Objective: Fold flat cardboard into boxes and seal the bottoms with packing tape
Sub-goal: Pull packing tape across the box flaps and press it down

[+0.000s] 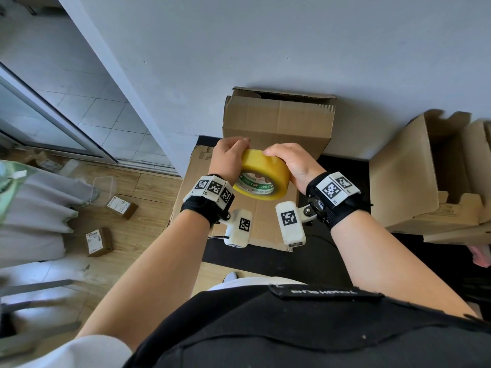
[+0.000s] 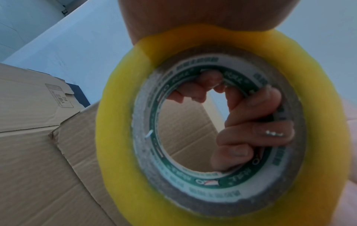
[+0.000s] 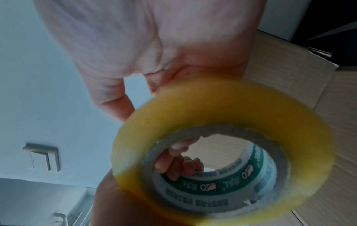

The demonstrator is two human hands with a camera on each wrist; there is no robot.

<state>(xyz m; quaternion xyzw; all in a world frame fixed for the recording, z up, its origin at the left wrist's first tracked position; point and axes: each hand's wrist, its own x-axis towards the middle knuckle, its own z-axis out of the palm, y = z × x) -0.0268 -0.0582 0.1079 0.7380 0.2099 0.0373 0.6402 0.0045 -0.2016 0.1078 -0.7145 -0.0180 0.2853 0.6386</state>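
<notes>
- My left wrist [image 1: 210,195] wears a black strap topped with white blocks printed in black square codes; a white camera pod [image 1: 238,227] hangs beneath it, coded too, with a thin cable at its base
- My right wrist [image 1: 333,197] carries the same black strap and coded blocks; its pod [image 1: 289,223] joins by a metal screw
- My arms are bare; black top with a lettered patch [image 1: 325,291]; decorated nails [image 2: 273,133]

Tape roll [image 1: 261,174] between both hands, before the box [image 1: 277,123], above flat cardboard [image 1: 191,181].
</notes>
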